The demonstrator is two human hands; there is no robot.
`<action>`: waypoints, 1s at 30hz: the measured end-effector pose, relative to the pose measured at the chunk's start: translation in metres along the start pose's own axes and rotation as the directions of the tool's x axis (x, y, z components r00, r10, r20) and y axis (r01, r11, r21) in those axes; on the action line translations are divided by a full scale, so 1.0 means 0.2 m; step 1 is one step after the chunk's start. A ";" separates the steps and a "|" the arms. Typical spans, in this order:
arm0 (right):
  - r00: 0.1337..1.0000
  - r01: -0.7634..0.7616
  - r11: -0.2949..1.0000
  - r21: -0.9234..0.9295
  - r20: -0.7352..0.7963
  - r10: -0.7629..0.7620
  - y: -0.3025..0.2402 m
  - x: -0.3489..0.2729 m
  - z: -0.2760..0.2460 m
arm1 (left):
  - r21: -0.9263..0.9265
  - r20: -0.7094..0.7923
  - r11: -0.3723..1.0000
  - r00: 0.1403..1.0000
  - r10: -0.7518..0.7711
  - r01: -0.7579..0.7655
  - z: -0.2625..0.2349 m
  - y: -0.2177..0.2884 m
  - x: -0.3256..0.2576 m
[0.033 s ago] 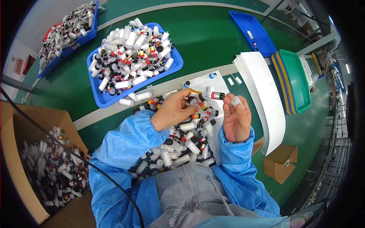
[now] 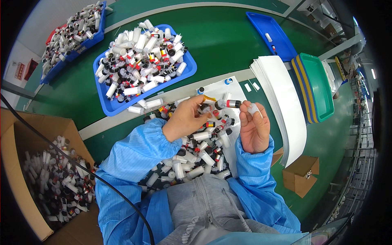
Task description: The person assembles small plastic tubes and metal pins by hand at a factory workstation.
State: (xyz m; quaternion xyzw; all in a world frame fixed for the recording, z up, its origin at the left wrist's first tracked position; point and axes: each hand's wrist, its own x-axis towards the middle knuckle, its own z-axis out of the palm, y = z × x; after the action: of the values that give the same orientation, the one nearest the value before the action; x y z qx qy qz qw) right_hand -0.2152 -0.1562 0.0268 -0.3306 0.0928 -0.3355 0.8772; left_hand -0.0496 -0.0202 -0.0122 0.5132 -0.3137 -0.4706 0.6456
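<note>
My left hand (image 2: 185, 119) reaches over a pile of small bottle-like parts (image 2: 200, 157), white cylinders with black rings and red or yellow bands. Its fingers and thumb curl round a clear and black plastic part (image 2: 205, 108), partly hidden by them. At the right, my right hand (image 2: 255, 128) is palm up, pinching a translucent white plastic piece (image 2: 252, 109). Just left of those fingertips is a black-and-red banded tube (image 2: 233, 103); I cannot tell whether it joins the white piece. A white sheet (image 2: 232, 87) lies under part of the pile.
A heaped blue bin (image 2: 107, 108) stands ahead on the green table (image 2: 216, 36), another blue bin (image 2: 77, 53) far left. An open carton (image 2: 38, 122) of parts is at left. Right are stacked white sheets (image 2: 281, 106), trays (image 2: 318, 87), a blue tray (image 2: 267, 22) and a small carton (image 2: 300, 175).
The clear and black part in my left hand has shifted slightly left and turned. The banded tube by my right fingertips has moved a little. My right hand stays in place.
</note>
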 end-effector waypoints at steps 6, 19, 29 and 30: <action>0.997 -0.057 0.986 -0.159 0.041 0.065 0.01 -0.02 0.03 | 0.768 -0.076 0.547 0.802 0.593 -0.332 0.07 0.20 -0.04; 1.000 0.009 0.917 -0.398 0.015 -0.004 0.05 -0.04 0.07 | 0.840 0.099 0.368 0.779 0.619 -0.399 0.13 0.21 -0.11; 0.990 -0.130 0.779 -0.613 -0.034 0.138 0.04 -0.06 0.08 | 0.086 0.018 0.978 0.981 0.192 -0.192 0.09 0.13 -0.05; 0.990 -0.129 0.781 -0.611 -0.034 0.137 0.04 -0.06 0.08 | 0.036 0.005 0.975 0.975 0.220 -0.220 0.10 0.14 -0.05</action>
State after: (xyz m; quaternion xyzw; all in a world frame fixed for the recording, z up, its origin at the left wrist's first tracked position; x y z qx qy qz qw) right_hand -0.2134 -0.1348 0.0332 -0.5911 0.2142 -0.2229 0.7450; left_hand -0.0631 -0.0174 0.0217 0.4866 -0.3773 -0.3906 0.6843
